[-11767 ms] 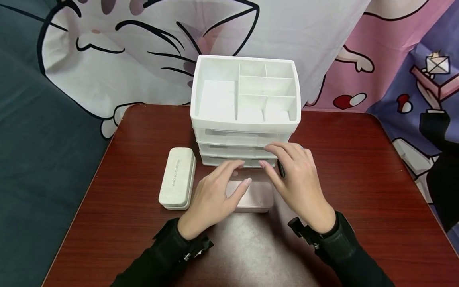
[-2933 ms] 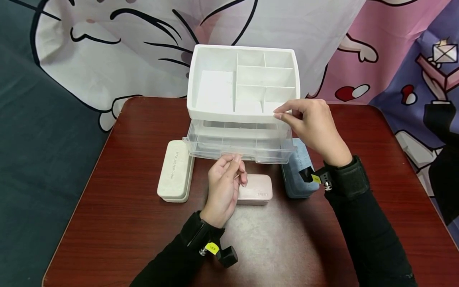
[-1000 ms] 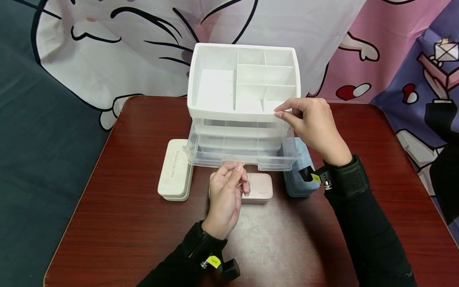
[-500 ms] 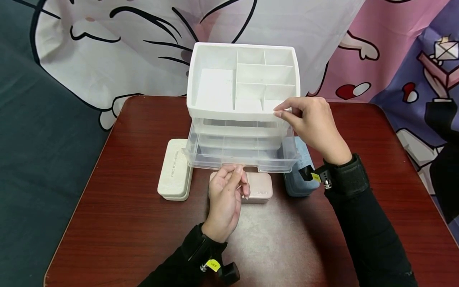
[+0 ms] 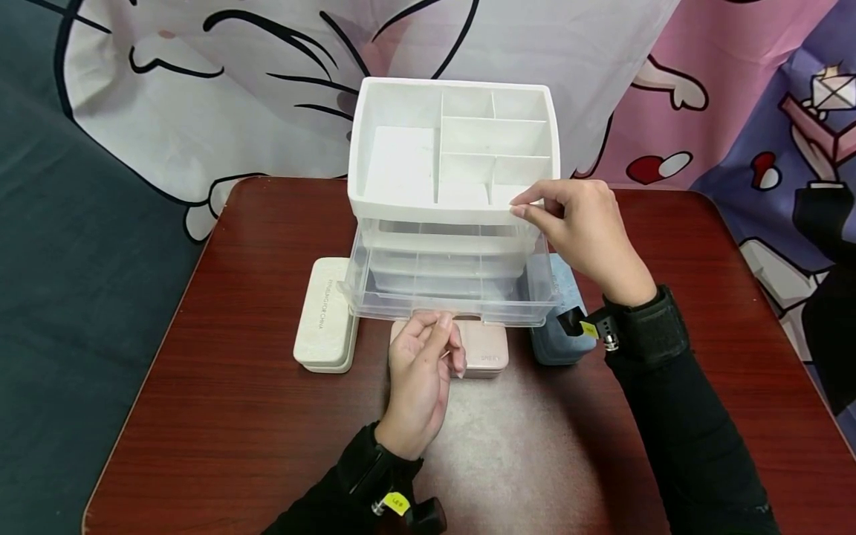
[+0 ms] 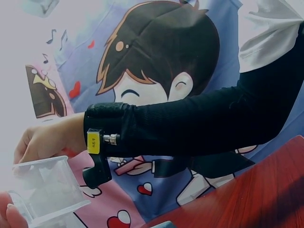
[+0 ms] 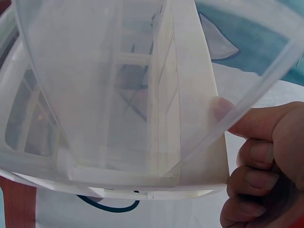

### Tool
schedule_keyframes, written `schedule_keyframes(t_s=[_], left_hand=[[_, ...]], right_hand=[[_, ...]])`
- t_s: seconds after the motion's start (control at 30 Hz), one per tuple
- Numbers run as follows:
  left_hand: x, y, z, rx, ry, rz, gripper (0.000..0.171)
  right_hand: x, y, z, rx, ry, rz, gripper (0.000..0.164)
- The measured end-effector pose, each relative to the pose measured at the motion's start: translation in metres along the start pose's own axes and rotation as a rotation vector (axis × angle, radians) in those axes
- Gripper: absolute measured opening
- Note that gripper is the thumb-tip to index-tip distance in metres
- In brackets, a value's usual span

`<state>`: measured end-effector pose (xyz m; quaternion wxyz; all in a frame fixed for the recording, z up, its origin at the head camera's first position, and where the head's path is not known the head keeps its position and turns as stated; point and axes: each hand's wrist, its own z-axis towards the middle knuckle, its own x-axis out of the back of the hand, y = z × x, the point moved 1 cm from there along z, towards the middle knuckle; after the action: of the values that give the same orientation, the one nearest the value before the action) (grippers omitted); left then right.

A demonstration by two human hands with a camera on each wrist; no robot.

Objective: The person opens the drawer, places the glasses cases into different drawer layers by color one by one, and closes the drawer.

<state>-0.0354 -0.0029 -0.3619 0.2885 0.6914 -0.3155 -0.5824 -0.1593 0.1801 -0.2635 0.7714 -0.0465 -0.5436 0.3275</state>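
A white desktop drawer organizer (image 5: 428,215) with a divided top tray stands at the back middle of the table. Its clear upper drawer (image 5: 391,286) is pulled out toward me. My left hand (image 5: 421,379) pinches the drawer's front edge between thumb and fingers. At the organizer's front right corner, my right hand (image 5: 588,234) grips the white top rim with thumb and fingertips. The right wrist view has the thumb of the right hand (image 7: 266,137) against the white rim, with the clear drawer beside it. No contents show in the drawer.
Left of the organizer lies a cream glasses case (image 5: 325,316). A pale pink case (image 5: 484,349) sits below the drawer, partly behind my left hand. A blue case (image 5: 565,334) lies to the right, partly under my right wrist. A cartoon cloth (image 5: 267,134) hangs behind the brown table (image 5: 221,416).
At 11.8 seconds ago the drawers were closed and both hands hovered in front. Since then the drawer has come out toward me with my left hand, slightly further in the last second. My right hand stays on the rim.
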Motion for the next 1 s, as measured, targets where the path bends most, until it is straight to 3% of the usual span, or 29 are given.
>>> schedule_keyframes(t_s=[1.0], left_hand=[[0.0014, -0.0011, -0.0099, 0.021, -0.012, -0.019, 0.008]], right_hand=[[-0.0005, 0.0002, 0.0005, -0.012, -0.004, 0.011, 0.011]])
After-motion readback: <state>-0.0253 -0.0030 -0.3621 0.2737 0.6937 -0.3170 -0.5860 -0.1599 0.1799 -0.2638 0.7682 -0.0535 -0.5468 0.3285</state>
